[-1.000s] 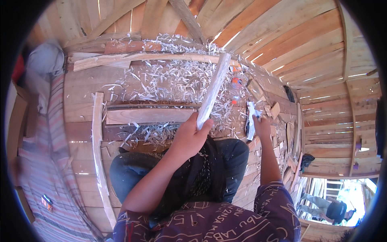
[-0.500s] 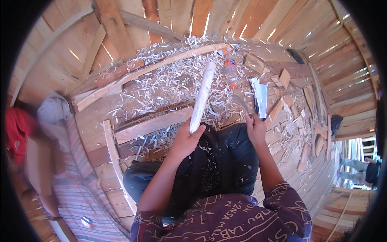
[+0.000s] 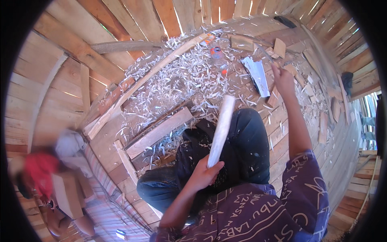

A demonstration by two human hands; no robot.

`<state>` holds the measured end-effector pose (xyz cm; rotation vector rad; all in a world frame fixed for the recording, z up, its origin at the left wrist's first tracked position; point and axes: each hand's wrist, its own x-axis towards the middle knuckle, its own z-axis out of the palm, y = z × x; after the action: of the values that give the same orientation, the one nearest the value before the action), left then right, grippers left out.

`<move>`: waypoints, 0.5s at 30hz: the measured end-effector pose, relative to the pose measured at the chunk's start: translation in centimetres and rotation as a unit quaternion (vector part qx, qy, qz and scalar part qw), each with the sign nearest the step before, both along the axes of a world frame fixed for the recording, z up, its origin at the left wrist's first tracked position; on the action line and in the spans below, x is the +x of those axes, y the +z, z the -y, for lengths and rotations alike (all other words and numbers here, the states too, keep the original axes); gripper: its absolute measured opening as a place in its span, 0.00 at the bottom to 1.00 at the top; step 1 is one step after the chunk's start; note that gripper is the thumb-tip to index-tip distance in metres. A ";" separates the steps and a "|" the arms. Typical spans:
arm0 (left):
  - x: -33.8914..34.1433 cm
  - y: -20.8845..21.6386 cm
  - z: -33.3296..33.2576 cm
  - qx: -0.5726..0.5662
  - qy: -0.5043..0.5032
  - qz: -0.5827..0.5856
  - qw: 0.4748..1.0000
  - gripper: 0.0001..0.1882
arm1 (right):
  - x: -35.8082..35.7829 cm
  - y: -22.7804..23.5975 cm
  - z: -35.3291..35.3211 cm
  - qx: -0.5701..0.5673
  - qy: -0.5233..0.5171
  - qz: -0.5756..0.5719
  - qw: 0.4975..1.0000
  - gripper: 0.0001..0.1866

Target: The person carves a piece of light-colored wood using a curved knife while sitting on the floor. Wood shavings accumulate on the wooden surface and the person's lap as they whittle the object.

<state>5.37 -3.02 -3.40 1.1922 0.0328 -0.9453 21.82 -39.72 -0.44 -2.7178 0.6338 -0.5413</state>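
Note:
My left hand is closed around the lower end of a pale, shaved wooden stick, which stands up at a slant over my right thigh. Out to the far right, my right hand is closed on a knife with a thin curved blade; its handle is hidden in my fingers. The blade points away and to the left, apart from the stick. Just left of that hand, a tapered whitish-blue piece with a dark edge lies on the floor.
Curled wood shavings cover the plank floor. A clear bottle with an orange label lies among them, beside a long wooden strip. Wood offcuts lie at right. At left, a blurred person in red is near a striped cloth.
My right hand has swung outward and away to the right with the knife. My left hand has drawn the stick closer to my body. The whole view has turned.

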 end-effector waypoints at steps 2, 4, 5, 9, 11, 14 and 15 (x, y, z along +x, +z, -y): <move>-0.5 -1.6 -0.6 -0.018 0.080 -0.069 0.994 0.10 | -2.4 0.7 -1.2 0.072 0.041 -0.003 0.997 0.29; -1.5 -1.7 -1.0 -0.027 0.132 -0.099 0.986 0.08 | -6.4 -0.2 -5.1 0.133 0.122 -0.046 0.982 0.27; -1.5 -1.4 -1.2 -0.021 0.129 -0.098 0.987 0.09 | -8.4 -0.7 -7.8 0.151 0.176 -0.073 0.970 0.26; -2.5 1.0 -0.8 0.047 0.104 -0.050 0.992 0.08 | -13.2 -1.4 -15.6 0.073 0.396 -0.095 0.910 0.28; -3.1 2.2 -0.7 0.090 0.092 -0.010 0.992 0.07 | -12.6 -1.5 -15.6 0.034 0.406 -0.051 0.912 0.29; -4.2 3.3 -0.7 0.137 0.096 0.047 0.985 0.07 | -10.8 -1.8 -13.8 -0.032 0.428 0.003 0.903 0.31; -4.4 3.5 -0.6 0.148 0.109 0.064 0.981 0.07 | -10.5 -1.7 -13.3 -0.031 0.420 0.018 0.907 0.30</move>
<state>0.95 -2.43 0.08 1.4898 0.2046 -0.6841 11.36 -26.41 -2.18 -2.6758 -0.5794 -0.3706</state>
